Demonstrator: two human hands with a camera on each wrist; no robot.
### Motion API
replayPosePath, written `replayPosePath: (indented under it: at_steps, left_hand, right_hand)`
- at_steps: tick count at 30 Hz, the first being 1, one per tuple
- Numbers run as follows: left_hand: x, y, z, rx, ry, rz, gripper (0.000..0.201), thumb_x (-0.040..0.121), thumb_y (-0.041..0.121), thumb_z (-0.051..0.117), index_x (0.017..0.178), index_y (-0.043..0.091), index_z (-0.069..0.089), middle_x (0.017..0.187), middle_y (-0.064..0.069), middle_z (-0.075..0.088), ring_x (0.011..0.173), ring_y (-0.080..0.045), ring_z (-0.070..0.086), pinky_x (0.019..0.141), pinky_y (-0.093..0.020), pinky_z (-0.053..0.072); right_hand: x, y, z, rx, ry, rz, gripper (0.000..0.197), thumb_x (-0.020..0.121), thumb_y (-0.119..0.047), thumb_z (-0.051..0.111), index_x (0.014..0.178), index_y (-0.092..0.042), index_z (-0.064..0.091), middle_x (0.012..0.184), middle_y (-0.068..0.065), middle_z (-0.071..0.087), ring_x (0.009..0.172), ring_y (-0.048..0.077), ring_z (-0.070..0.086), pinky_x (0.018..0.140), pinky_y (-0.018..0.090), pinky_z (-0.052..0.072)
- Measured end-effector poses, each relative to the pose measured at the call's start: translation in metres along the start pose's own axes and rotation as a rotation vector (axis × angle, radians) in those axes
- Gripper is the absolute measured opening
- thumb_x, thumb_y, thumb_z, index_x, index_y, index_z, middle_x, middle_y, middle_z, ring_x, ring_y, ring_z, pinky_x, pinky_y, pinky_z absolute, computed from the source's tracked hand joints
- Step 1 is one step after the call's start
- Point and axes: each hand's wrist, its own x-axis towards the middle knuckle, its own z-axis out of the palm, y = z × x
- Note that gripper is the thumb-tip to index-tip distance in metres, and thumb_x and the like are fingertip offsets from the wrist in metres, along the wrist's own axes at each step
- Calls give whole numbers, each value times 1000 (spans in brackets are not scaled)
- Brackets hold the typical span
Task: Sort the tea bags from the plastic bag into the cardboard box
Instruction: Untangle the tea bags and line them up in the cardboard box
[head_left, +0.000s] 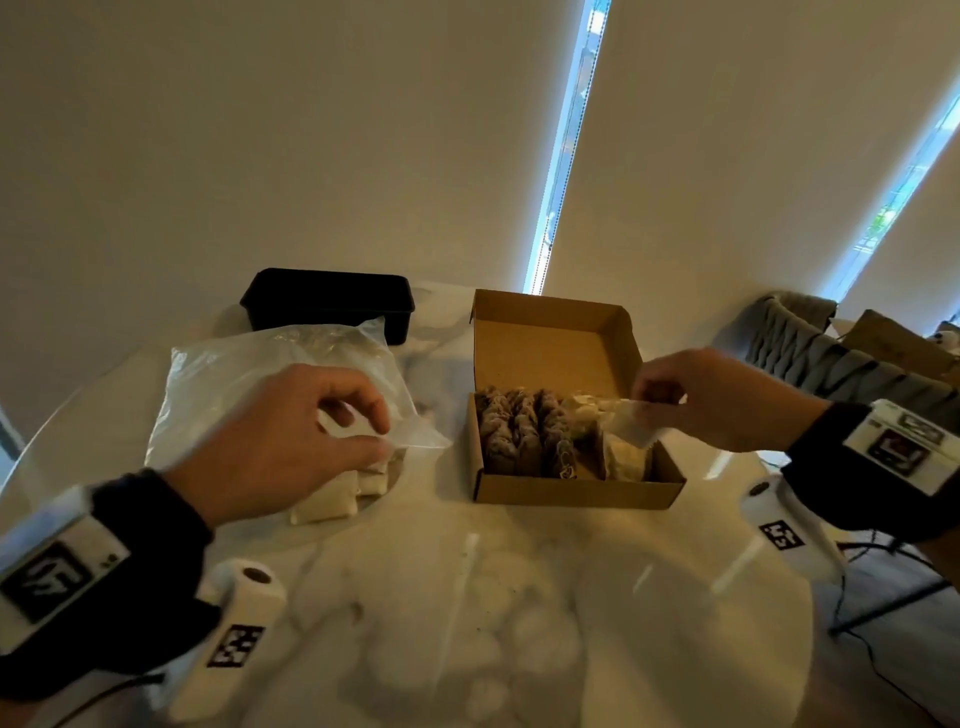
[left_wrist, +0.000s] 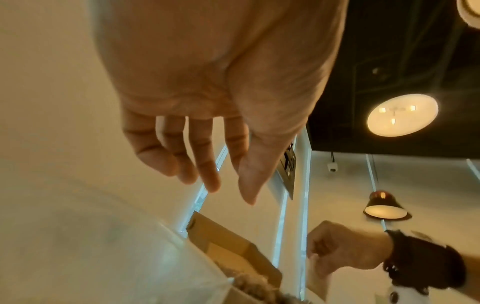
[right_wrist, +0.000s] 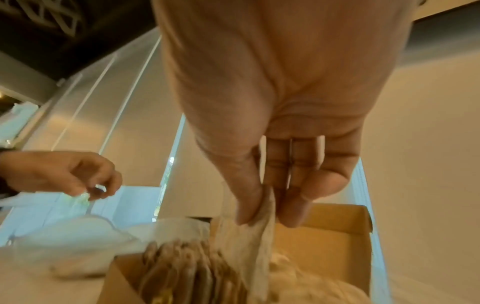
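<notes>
A clear plastic bag (head_left: 249, 374) lies on the left of the table with white tea bags (head_left: 332, 499) inside, near its open end. My left hand (head_left: 382, 436) pinches the bag's film at the mouth; the right wrist view also shows that pinch on the plastic bag (right_wrist: 85, 195). The open cardboard box (head_left: 571, 488) stands to the right, with rows of brown tea bags (head_left: 524, 431) on its left side and white ones (head_left: 623, 457) on its right. Above that right side, my right hand (head_left: 644, 402) pinches a white tea bag (head_left: 631, 428) by its top, and the held tea bag (right_wrist: 249, 236) hangs down into the box (right_wrist: 337, 226).
A black rectangular container (head_left: 332, 301) stands behind the plastic bag. The box's lid stands upright at the back. A grey woven chair (head_left: 810, 353) sits past the table's right edge. The pale marble table (head_left: 467, 597) stretches toward me in front of the box.
</notes>
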Motion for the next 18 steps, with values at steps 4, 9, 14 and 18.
replayPosePath:
  at_steps: [4,9,14,18]
  left_hand:
    - [-6,-22,-24,271,-103,4,22,68,33,81,77,46,66,100,22,57,97,1,50,81,-19,38]
    - [-22,-36,-26,494,-275,9,18,70,38,79,72,50,67,119,24,39,108,0,33,93,-26,37]
    - [-33,-45,-27,696,-306,22,39,80,37,67,109,57,51,137,17,24,104,-1,22,91,-23,36]
    - [-37,-49,-34,814,-373,-14,47,84,40,56,125,55,39,136,23,23,111,1,30,83,-20,34]
  right_hand:
    - [10,12,19,-121,-151,1,7,91,-29,61,94,-24,65,89,-9,62,80,8,57,74,17,46]
    - [22,19,40,-188,-236,-6,12,91,-32,58,101,-28,65,95,-8,61,85,12,58,82,27,52]
    - [21,20,43,-161,-227,-138,29,91,-40,56,120,-45,49,98,-16,38,85,3,40,71,11,34]
    - [22,16,46,-312,-318,-196,33,91,-47,53,124,-46,51,120,-8,37,104,12,36,91,24,39]
